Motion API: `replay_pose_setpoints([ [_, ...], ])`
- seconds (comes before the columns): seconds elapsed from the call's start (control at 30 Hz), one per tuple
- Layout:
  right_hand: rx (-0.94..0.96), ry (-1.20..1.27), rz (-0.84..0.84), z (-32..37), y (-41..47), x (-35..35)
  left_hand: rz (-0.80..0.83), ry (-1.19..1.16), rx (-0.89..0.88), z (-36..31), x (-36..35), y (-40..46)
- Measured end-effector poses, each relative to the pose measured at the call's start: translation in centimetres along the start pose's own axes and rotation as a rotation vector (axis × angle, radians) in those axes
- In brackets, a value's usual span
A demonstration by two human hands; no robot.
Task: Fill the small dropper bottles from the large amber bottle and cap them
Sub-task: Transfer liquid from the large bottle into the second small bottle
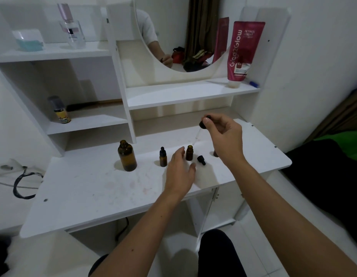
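Observation:
The large amber bottle (127,155) stands uncapped on the white table (93,186). To its right stands a small amber bottle with a black dropper cap (163,157). A second small bottle (189,153) stands uncapped, and a loose black dropper cap (201,159) lies beside it. My right hand (223,134) pinches the black bulb of a glass dropper (201,128), whose tip slants down toward the open small bottle's mouth. My left hand (180,170) hovers open just left of that bottle, holding nothing. Another small bottle (215,153) is mostly hidden behind my right wrist.
White shelves rise behind the table, with a round mirror (173,33) above. A red tube (243,52) stands on the middle shelf and a small spray bottle (60,110) on the left one. A black cable (23,182) lies left of the table.

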State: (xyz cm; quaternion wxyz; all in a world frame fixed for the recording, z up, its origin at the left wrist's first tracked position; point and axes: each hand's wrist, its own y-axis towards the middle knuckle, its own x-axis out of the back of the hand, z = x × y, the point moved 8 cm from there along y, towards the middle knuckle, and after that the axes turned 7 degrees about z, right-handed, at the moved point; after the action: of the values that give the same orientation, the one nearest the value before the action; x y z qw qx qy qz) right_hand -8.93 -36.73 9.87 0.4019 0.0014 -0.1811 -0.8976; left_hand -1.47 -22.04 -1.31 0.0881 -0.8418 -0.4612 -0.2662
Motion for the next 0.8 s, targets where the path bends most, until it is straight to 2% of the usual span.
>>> replay_pose_setpoints([
  [0.5,-0.012,-0.054,0.149,-3.4,0.8,-2.8,-0.085,-0.051,-0.054,1.0,-0.4,3.3],
  [0.8,-0.015,-0.127,0.146,-4.0,0.7,-3.4,-0.088,-0.042,-0.074,1.2,-0.6,3.5],
])
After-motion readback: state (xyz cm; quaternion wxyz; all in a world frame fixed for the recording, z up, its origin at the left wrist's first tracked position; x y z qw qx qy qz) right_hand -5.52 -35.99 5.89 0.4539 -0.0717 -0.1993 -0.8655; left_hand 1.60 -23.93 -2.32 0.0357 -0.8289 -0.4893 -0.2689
